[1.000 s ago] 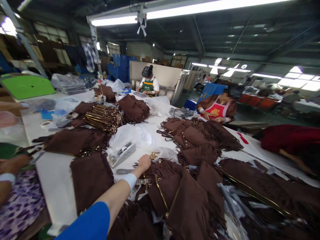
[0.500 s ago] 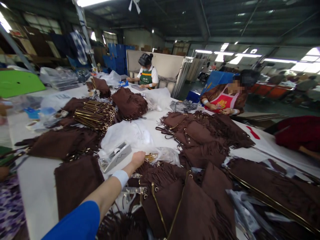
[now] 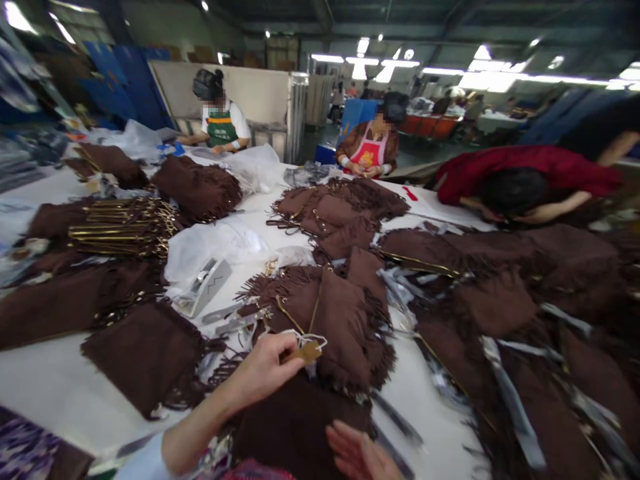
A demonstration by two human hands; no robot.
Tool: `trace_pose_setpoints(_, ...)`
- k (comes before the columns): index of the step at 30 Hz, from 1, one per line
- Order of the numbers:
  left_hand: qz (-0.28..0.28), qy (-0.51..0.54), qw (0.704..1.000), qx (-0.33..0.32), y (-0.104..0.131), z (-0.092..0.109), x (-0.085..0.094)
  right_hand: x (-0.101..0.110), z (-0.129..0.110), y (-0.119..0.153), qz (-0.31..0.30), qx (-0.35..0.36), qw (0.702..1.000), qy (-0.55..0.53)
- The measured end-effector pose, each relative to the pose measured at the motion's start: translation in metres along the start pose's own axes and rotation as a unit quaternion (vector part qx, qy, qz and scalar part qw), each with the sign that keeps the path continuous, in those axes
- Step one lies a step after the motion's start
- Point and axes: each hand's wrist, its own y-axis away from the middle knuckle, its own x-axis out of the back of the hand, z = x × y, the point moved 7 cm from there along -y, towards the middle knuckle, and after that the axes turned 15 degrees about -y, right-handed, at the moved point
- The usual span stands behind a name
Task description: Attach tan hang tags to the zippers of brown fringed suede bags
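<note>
In my left hand (image 3: 267, 367) is a gold-brown hang tag (image 3: 309, 352) with a white string loop, pinched between thumb and fingers. My right hand (image 3: 363, 453) is open at the bottom, fingers apart and holding nothing, over the near edge of a brown piece. Flat below both hands lies a dark brown bag or panel (image 3: 300, 423). Just beyond the tag is a pile of brown fringed bags (image 3: 345, 320) with gold zips. More gold tags with white strings (image 3: 271, 268) lie farther off beside a clear plastic bag (image 3: 297, 257).
A grey-white tape dispenser (image 3: 210, 287) stands left of the pile, against white plastic (image 3: 215, 243). Bundled gold-trimmed pieces (image 3: 120, 227) lie farther left. Plastic-wrapped brown bags (image 3: 500, 307) cover the right side. Three people work around the table, including one in a red top (image 3: 530, 173).
My left hand has come back towards me from the tags by the plastic bag, bringing a tag. My right hand has entered at the bottom. The view has swung right.
</note>
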Motion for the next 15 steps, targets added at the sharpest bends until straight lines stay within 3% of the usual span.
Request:
trace_pose_setpoints(2, -0.021, 0.021, 0.999, -0.017, 0.03, 0.032, -0.03, -0.014, 0.004, 0.011, -0.018, 0.017, 0.996, -0.09)
trace_pose_setpoints(5, -0.05, 0.036, 0.998, -0.017, 0.061, 0.053, -0.067, -0.031, -0.007, 0.017, -0.022, 0.069, 0.979, -0.191)
trace_pose_setpoints(9, -0.106, 0.041, 0.994, 0.007, 0.081, 0.053, -0.098, -0.016, -0.014, 0.026, 0.077, 0.129, 0.96, -0.236)
trace_pose_setpoints(15, -0.131, 0.07, 0.986, 0.072, 0.084, 0.039, -0.11, 0.023, -0.01, 0.045, 0.14, 0.175, 0.949, -0.223)
